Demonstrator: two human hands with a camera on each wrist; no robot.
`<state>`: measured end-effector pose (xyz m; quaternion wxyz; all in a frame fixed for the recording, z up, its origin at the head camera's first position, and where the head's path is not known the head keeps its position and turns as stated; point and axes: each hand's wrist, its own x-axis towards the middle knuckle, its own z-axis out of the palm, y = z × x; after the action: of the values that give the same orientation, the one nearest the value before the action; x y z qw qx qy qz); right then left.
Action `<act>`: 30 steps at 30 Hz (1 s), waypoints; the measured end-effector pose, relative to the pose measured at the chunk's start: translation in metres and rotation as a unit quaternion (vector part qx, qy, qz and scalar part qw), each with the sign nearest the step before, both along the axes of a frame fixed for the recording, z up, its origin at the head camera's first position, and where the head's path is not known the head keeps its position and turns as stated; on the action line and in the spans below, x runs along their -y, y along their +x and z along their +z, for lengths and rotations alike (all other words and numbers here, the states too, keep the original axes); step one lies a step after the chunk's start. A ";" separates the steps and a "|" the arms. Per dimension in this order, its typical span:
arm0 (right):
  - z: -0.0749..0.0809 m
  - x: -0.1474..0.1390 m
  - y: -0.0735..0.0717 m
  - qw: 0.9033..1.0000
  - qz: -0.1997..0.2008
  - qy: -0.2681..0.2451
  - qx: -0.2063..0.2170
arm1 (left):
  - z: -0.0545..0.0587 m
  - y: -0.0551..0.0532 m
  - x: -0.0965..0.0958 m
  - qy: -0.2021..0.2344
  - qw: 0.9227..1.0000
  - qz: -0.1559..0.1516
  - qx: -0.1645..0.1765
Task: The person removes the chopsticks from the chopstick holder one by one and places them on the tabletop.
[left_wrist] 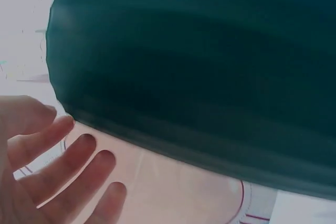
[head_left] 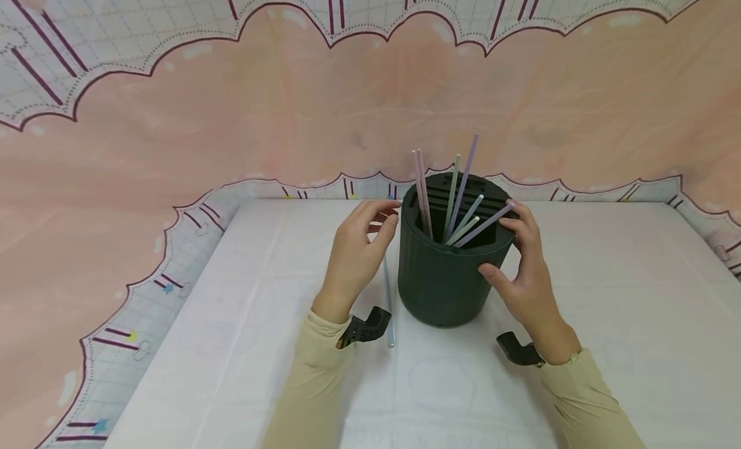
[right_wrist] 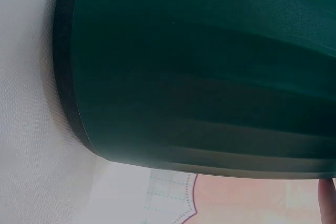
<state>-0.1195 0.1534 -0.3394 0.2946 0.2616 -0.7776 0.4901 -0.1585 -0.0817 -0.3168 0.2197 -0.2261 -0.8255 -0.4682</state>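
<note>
A dark green ribbed pen holder [head_left: 442,285] stands upright on the white table, with several pastel straws [head_left: 453,198] leaning in its open front compartment. My right hand [head_left: 529,275] holds the holder's right side at the rim, fingers over the far edge and thumb against the front. On the other side, my left hand [head_left: 360,246] has loosely bent fingers beside the rim, with nothing between them. Its index fingertip is at the holder's edge in the left wrist view; contact is hard to tell. A pale blue straw [head_left: 389,307] lies on the table between the left wrist and the holder.
Slotted compartments [head_left: 489,195] form the back of the holder's top. The white table [head_left: 231,346] extends to both sides and toward me. Beyond its edge hangs a peach and white patterned cloth [head_left: 324,114]. Each wrist wears a black camera mount [head_left: 370,325].
</note>
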 end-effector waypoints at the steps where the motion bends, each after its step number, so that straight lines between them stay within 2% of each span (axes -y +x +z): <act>1: 0.000 0.000 -0.001 1.000 0.002 -0.001 -0.001 | 0.001 0.001 -0.002 0.004 1.000 -0.004 -0.009; 6: 0.000 -0.001 -0.004 1.000 0.004 -0.004 -0.009 | 0.006 0.005 -0.012 -0.004 0.999 -0.015 -0.041; 10: 0.000 -0.002 -0.006 1.000 0.003 -0.004 -0.011 | 0.006 0.007 -0.023 -0.019 0.999 -0.012 -0.038; 15: -0.001 -0.003 -0.008 1.000 0.003 -0.004 -0.007 | 0.003 0.010 -0.040 0.017 0.999 0.006 -0.041; 18: -0.001 -0.004 -0.009 1.000 0.004 -0.003 -0.007 | 0.004 0.013 -0.046 0.029 0.998 0.014 -0.059; 24: 0.000 -0.004 -0.010 1.000 0.006 0.000 -0.010 | 0.007 0.016 -0.050 -0.007 0.994 0.009 -0.107; 30: -0.001 -0.005 -0.011 1.000 0.007 -0.002 -0.008 | 0.010 0.017 -0.050 -0.031 0.990 -0.007 -0.136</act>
<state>-0.1302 0.1586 -0.3402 0.2983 0.2703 -0.7723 0.4914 -0.1412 -0.0317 -0.3069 0.3197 -0.3003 -0.8004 -0.4086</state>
